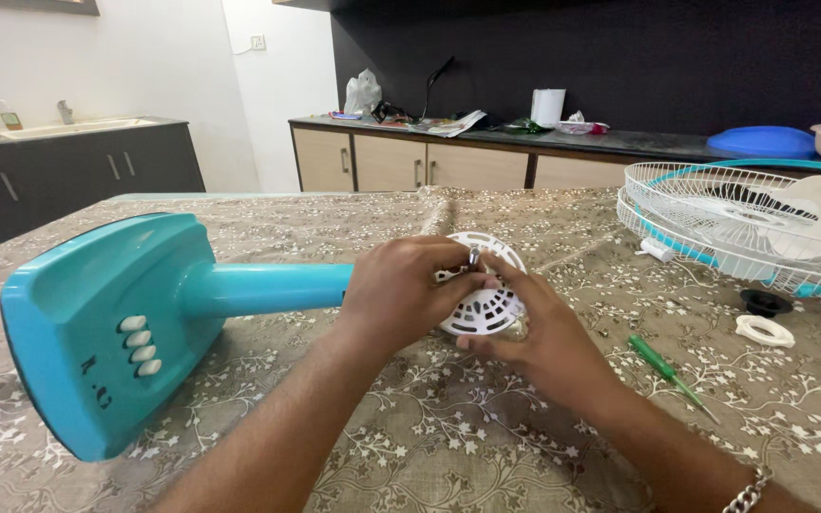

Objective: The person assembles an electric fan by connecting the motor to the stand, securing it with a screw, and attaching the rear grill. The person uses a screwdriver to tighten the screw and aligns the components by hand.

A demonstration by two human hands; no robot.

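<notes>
Here, both hands grasp a round white slotted plastic cover (486, 294) at the end of a glossy teal fan stand (135, 318) lying on the floral-clothed worktop (448, 437): left hand (401, 294) at nine o'clock, right hand (544, 332) at four, perhaps pinching a small metal part. A green screwdriver (667, 366) lies at three o'clock.

Both forearms are bare, with no sleeves visible. The left hand (401, 290) wears no ring and no watch. The right hand (544, 332) also has bare fingers, and on its wrist sits a silver chain bracelet (751, 492) with thick metal links.
</notes>
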